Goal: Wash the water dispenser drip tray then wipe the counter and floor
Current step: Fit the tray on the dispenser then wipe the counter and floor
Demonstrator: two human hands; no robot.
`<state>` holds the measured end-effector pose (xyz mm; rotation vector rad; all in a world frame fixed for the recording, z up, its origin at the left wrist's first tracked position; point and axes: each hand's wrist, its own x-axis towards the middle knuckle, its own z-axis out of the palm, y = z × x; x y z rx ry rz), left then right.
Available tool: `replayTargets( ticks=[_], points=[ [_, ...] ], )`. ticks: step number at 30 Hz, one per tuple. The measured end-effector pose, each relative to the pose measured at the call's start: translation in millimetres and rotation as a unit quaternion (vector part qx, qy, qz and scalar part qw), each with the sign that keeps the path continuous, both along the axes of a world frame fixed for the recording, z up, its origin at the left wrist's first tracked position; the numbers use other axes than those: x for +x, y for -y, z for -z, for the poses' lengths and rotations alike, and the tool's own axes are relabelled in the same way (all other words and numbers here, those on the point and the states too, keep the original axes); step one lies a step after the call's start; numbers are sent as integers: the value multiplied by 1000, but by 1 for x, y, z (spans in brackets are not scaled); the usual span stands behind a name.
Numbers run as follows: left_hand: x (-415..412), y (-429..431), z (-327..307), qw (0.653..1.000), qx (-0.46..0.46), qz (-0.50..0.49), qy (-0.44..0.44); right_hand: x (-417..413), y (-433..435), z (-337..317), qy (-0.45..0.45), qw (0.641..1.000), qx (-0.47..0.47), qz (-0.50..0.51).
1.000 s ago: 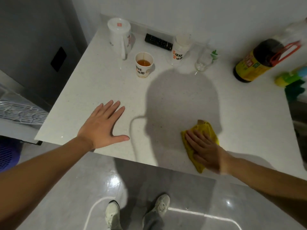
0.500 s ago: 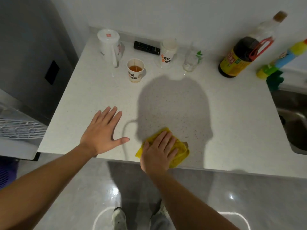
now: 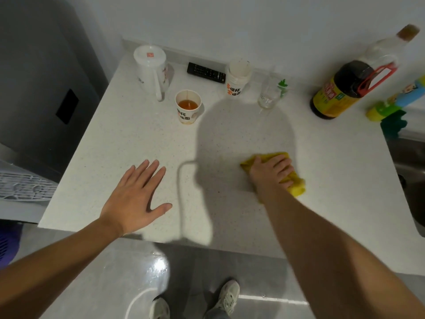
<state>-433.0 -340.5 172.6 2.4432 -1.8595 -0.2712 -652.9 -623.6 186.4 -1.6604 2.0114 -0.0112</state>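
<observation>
My right hand (image 3: pixel 271 172) presses a bunched yellow cloth (image 3: pixel 297 187) onto the white speckled counter (image 3: pixel 115 146), right of centre and a little back from the front edge. My left hand (image 3: pixel 135 199) lies flat on the counter near its front left, fingers spread, holding nothing. A white slotted drip tray (image 3: pixel 23 187) sits lower down at the far left, beside the counter. Grey glossy floor (image 3: pixel 103 284) shows below the counter edge, with both shoes on it.
Along the back wall stand a white pitcher (image 3: pixel 150 70), a paper cup of brown liquid (image 3: pixel 188 109), a black remote (image 3: pixel 205 72), another paper cup (image 3: pixel 238 79), a glass (image 3: pixel 268 95) and a dark sauce bottle (image 3: pixel 340 88). A sink (image 3: pixel 411 171) lies at the right.
My right hand has slid the yellow cloth from the front edge near my left hand back to the right and farther onto the counter. My left hand has stayed flat in place.
</observation>
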Motion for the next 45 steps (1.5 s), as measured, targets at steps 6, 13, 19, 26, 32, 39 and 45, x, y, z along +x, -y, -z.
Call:
replayTargets(
  ticks=[6, 13, 19, 26, 32, 39, 45],
  points=[
    [5, 2, 10, 1000, -12, 3, -4, -75, 125, 0, -100, 986, -58, -118],
    [7, 4, 22, 1000, -15, -9, 12, -71, 196, 4, -151, 888, -90, -424],
    [3, 2, 16, 1000, -13, -7, 7, 2, 92, -1, -91, 771, -134, -616],
    [1, -2, 2, 997, -46, -17, -54, 31, -75, 8, -5, 685, -216, -696],
    [-9, -22, -16, 966, -141, -102, -189, -3, -179, 3, 24, 739, -274, -616],
    [-31, -138, -49, 949, -102, -77, -287, -28, -253, -33, -67, 846, -170, -500],
    [-41, -278, -66, 951, -22, -144, -274, -65, -321, -60, -8, 901, -83, -425]
  ],
)
